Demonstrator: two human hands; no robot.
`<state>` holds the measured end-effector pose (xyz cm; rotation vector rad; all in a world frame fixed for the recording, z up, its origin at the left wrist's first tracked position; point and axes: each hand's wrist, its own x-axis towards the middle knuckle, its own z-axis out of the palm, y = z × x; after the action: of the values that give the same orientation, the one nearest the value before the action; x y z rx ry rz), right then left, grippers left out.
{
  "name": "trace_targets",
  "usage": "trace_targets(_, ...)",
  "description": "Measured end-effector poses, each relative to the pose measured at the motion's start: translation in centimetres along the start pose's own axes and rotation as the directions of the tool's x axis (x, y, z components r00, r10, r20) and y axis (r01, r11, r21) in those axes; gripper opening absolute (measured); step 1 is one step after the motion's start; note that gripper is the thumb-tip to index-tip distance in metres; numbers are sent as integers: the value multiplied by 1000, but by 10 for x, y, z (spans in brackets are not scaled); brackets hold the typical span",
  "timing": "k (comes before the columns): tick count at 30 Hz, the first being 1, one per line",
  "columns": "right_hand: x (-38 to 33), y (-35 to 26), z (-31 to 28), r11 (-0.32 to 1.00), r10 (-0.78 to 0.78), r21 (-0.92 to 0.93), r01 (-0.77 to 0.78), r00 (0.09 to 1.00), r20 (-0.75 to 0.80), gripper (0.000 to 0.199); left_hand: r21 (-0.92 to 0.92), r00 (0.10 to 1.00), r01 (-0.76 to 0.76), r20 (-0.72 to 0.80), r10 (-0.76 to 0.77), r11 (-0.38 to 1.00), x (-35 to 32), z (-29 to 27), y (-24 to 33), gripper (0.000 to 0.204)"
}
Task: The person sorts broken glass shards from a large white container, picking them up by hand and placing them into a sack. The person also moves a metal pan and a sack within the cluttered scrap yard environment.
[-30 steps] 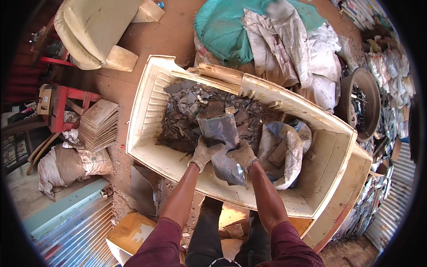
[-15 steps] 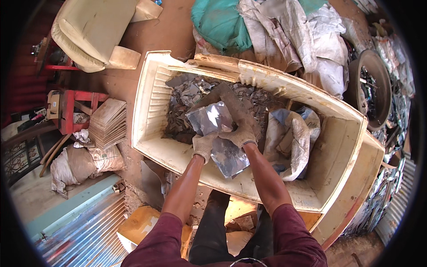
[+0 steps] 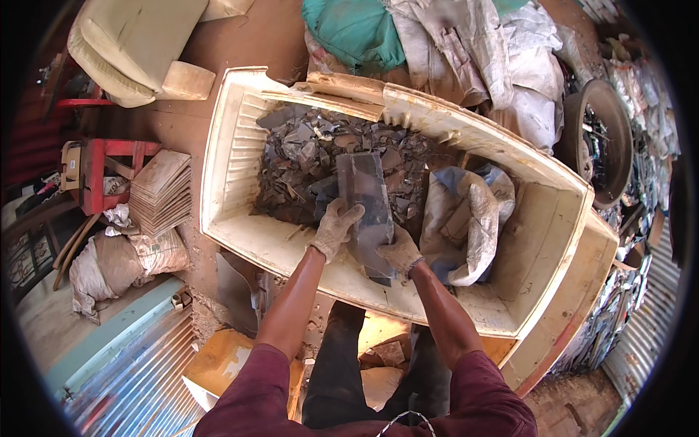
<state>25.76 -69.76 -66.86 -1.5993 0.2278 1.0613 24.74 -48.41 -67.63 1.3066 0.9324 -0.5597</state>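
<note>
My left hand (image 3: 337,227), in a pale knitted work glove, grips the left edge of a dark, see-through glass sheet (image 3: 364,186). My right hand (image 3: 400,252), gloved the same way, is closed on the sheet's lower right edge. The sheet is long and narrow, tilted, with its far end over a heap of dark broken shards (image 3: 306,156). This heap fills the left and middle of a cream, box-like refrigerator shell (image 3: 542,218) lying on its back. Whether one sheet or several overlapping ones are held, I cannot tell.
An open woven sack (image 3: 480,226) stands inside the shell, right of my hands. Beyond lie a green bundle (image 3: 353,33) and white sacks (image 3: 528,73). A round basin (image 3: 619,146) stands at right. Stacked tiles (image 3: 162,191) and a red stool (image 3: 95,175) are at left.
The bright, shiny sheet faces have turned into a narrow, dark see-through view. My hands have moved apart, the right one lower on the sheet. The whole view has shifted slightly.
</note>
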Motion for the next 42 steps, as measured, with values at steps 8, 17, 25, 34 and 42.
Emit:
trace_targets(8,-47,-17,-51,911,137,372,-179,981,137,60,-349,960,69,277,32,935,21,5,-22,77)
trace_targets(17,-13,4,-66,914,137,348,-207,967,215,62,-522,954,186,297,-26,832,4,19,2,36)
trace_targets(25,-44,11,-98,915,-117,-395,-80,885,-451,86,-532,969,229,205,-138,815,1,42,-24,35)
trace_targets(34,-76,19,-162,395,-784,-869,-298,384,-488,73,-418,996,52,-47,-79,907,7,64,-30,32)
trace_targets(42,4,13,-284,967,140,-78,-241,763,-631,75,281,934,185,247,-257,942,19,130,41,36)
